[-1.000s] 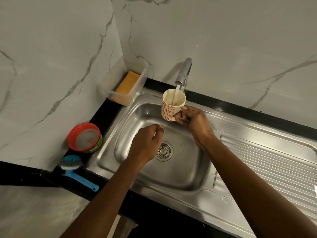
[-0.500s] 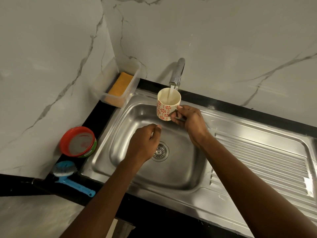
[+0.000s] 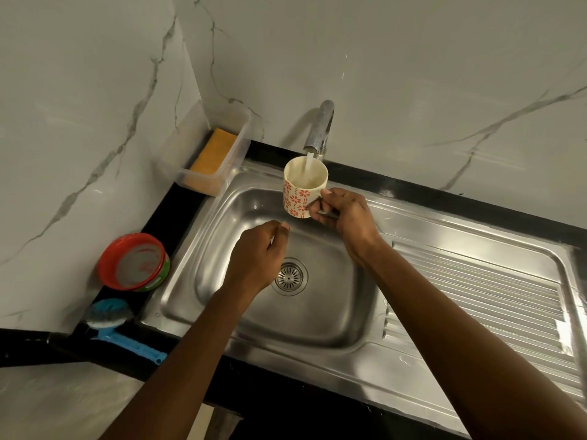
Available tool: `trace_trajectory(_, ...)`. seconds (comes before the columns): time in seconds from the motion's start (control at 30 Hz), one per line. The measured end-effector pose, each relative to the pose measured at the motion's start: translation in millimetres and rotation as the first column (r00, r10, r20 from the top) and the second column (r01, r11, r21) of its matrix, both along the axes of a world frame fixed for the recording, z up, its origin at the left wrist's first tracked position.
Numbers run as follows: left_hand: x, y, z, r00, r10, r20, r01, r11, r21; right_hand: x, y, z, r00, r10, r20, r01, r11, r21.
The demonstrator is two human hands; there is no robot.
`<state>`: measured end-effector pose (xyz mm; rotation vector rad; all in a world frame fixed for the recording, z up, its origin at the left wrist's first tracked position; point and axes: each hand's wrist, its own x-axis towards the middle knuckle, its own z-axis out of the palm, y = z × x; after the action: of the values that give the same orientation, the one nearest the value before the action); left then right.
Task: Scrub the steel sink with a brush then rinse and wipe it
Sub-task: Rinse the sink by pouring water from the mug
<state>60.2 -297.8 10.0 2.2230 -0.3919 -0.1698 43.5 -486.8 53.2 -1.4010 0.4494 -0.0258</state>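
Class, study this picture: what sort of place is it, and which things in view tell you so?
Most likely a kitchen: a steel sink with a ribbed draining board, a tap filling a mug, and a brush beside it.

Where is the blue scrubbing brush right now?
In the head view, the blue brush lies at the lower left on the black counter, beside the sink at its front-left corner and just nearer the camera than the red-lidded tub.
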Motion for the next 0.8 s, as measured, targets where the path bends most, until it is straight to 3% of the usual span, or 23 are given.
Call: trace_trajectory(0.8, 11, 1, -5, 0.998, 0.025, -0.065, -0.020, 0.997, 0.068, 13, -4, -14, 1.000, 0.019, 0.022, -0.019, 1.000, -0.016)
